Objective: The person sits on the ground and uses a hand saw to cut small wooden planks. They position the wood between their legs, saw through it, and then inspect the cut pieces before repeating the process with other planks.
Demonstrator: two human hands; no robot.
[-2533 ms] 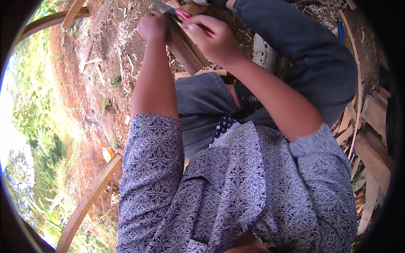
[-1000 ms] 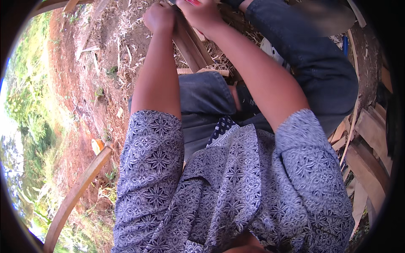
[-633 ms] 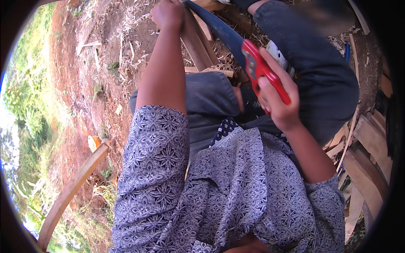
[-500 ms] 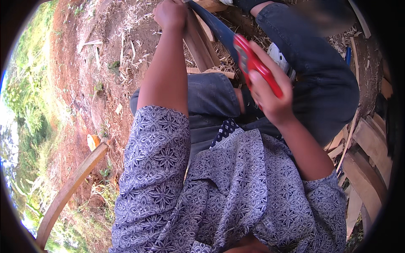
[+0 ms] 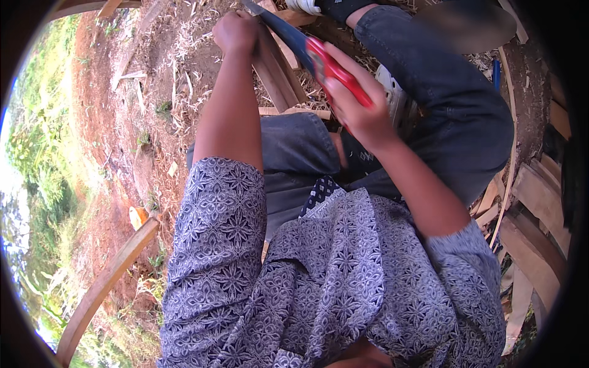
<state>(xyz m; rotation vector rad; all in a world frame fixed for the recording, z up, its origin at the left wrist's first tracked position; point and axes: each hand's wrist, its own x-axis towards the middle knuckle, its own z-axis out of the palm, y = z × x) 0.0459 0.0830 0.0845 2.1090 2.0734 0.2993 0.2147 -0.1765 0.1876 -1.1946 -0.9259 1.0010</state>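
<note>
My right hand [image 5: 361, 113] is wrapped round the red handle [image 5: 343, 75] of a hand saw. Its dark blade [image 5: 281, 30] slants up and left toward a brown wooden beam [image 5: 274, 76]. The blade's far end lies by my left hand [image 5: 236, 32], close to the beam's upper end; whether its teeth are in the wood I cannot make out. My left hand is closed at the beam's top, pressing or gripping it, with the fingers mostly hidden from this angle. The beam runs down toward my bent leg [image 5: 294, 144] in dark trousers.
Wood shavings [image 5: 190, 58] litter the brown soil. Cut boards [image 5: 531, 245] are piled at the right, near a thin long strip [image 5: 508, 135] and a blue object [image 5: 496, 75]. A curved timber [image 5: 107, 282] stands at lower left beside a yellow-orange item [image 5: 138, 217].
My right hand has pushed the saw up and left, bringing its handle nearer the beam. My left hand stays at the beam's top, while the whole view has shifted slightly.
</note>
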